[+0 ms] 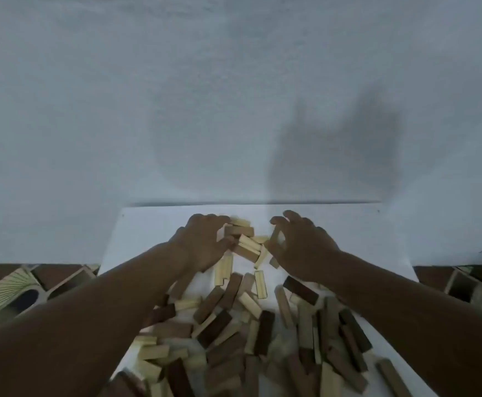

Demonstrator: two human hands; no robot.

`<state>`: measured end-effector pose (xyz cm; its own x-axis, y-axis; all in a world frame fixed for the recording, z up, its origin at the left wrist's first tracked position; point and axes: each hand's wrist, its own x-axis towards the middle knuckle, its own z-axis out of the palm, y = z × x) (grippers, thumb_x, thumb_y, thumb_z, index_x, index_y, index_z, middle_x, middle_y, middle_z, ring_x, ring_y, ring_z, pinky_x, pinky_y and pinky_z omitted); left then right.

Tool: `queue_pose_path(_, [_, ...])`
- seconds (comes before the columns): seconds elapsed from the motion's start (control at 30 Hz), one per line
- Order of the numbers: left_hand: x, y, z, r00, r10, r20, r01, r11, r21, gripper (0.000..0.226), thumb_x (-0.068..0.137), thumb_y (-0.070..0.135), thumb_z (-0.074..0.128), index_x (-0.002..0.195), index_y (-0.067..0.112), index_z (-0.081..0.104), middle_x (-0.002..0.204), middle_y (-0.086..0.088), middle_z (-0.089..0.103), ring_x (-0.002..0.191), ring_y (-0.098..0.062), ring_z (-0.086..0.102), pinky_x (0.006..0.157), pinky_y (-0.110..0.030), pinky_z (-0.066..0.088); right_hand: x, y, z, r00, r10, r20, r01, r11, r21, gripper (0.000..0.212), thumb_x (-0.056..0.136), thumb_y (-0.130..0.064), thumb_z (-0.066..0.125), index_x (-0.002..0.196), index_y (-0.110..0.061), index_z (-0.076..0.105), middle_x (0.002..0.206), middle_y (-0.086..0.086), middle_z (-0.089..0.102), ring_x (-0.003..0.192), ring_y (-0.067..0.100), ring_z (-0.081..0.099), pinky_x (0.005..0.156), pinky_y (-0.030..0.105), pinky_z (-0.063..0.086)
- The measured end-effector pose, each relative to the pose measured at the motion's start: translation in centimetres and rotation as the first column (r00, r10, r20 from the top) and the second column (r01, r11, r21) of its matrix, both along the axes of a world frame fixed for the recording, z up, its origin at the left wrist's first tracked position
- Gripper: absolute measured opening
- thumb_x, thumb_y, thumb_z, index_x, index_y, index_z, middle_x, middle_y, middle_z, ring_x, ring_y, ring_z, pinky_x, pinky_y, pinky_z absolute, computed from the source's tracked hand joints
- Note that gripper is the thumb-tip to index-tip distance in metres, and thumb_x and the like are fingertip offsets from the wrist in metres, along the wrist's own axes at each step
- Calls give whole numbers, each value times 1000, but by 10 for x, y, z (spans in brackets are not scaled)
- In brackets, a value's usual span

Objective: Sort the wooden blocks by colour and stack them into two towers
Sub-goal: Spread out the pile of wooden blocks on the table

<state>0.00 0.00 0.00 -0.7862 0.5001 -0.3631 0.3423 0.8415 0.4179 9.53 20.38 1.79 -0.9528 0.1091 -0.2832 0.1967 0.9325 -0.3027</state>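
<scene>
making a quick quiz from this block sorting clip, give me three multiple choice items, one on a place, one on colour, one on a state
1. Where are both hands working?
A. at the far end of the white board, by the wall
B. on the patterned floor
C. at the near edge of the board

2. What colours are the blocks in the loose pile?
A. all pale
B. pale and brown mixed
C. red and blue

3. What state are the two towers in?
A. both finished
B. one finished
C. none standing yet

Answers:
1 A, the left hand and right hand are at the far end of the white board.
2 B, the loose pile mixes both.
3 C, blocks lie scattered.
</scene>
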Motion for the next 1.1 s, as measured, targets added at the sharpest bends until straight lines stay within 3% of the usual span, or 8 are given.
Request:
queue_pose_path(0.1, [0, 10, -35, 993, -75, -91, 68, 995, -76, 51, 102, 46, 34, 150, 36, 25, 162, 6, 18, 150, -21, 6, 117, -47, 16, -2, -3, -40, 1000, 27, 7, -27, 1000, -17, 56, 98, -49, 34, 148, -23, 28, 162, 5, 14, 145, 27, 25, 115, 46, 29])
queue_pose_path(0.33, [12, 19, -73, 967, -128, -220, 151, 984, 93, 34, 101, 47, 30, 127, 33, 47, 127, 12, 48, 124, -18, 42, 103, -42, 30, 21, -22, -76, 987, 141, -82, -154, 973, -171, 56, 103, -40, 39, 154, -24, 20, 165, 2, 0, 152, 19, 3, 122, 36, 8])
queue_pose_path(0.5, [46, -18, -65, 922, 38, -385, 52, 974, 221, 46, 103, 52, 29, 147, 39, 35, 150, 13, 41, 148, -14, 17, 115, -42, 12, 60, -3, -65, 979, 37, -201, -69, 985, -157, 57, 102, -46, 38, 154, -33, 18, 164, -10, 4, 151, 10, 0, 123, 37, 2])
queue_pose_path(0.63, [57, -64, -78, 904, 162, -395, -214, 972, -93, 51, 100, 52, 32, 149, 38, 27, 162, 5, 14, 150, -30, -3, 117, -57, 6, 84, 23, -79, 976, -203, -84, 207, 978, 37, 63, 100, -57, 27, 155, -32, 10, 166, 3, -2, 151, 30, -7, 121, 53, 0])
queue_pose_path(0.73, [73, -67, -84, 937, 112, -331, -166, 976, -139, 56, 101, 52, 27, 152, 31, 20, 163, -1, 10, 148, -34, 2, 116, -59, 9, 89, 12, -94, 980, -200, -27, 201, 975, 94, 69, 99, -60, 23, 157, -28, 5, 165, 5, -3, 151, 34, -8, 120, 57, -2])
queue_pose_path(0.93, [102, -76, -75, 914, 263, -308, -178, 944, 277, 60, 103, 48, 31, 157, 27, 15, 165, 1, 9, 153, -24, -3, 120, -46, -4, 96, -1, -84, 967, -105, -234, 96, 994, -49, 68, 97, -65, 12, 148, -25, 36, 164, 7, 14, 151, 25, 8, 117, 50, 13])
queue_pose_path(1.03, [106, -119, -76, 814, 382, -437, -335, 924, 184, 57, 101, 50, 30, 154, 31, 22, 165, 2, 11, 152, -23, -1, 120, -49, 0, 139, 18, -79, 917, -290, -273, 279, 957, -78, 58, 100, -55, 30, 151, -29, 30, 165, 1, 11, 152, 21, 6, 120, 48, 3])
queue_pose_path(1.1, [104, -150, -80, 838, 365, -406, -364, 928, 83, 54, 97, 55, 27, 148, 36, 29, 162, 4, 17, 149, -27, 8, 118, -54, 13, 169, 36, -81, 910, -346, -227, 364, 931, 41, 59, 98, -55, 30, 152, -32, 25, 165, 2, 9, 151, 26, 6, 120, 52, 4])
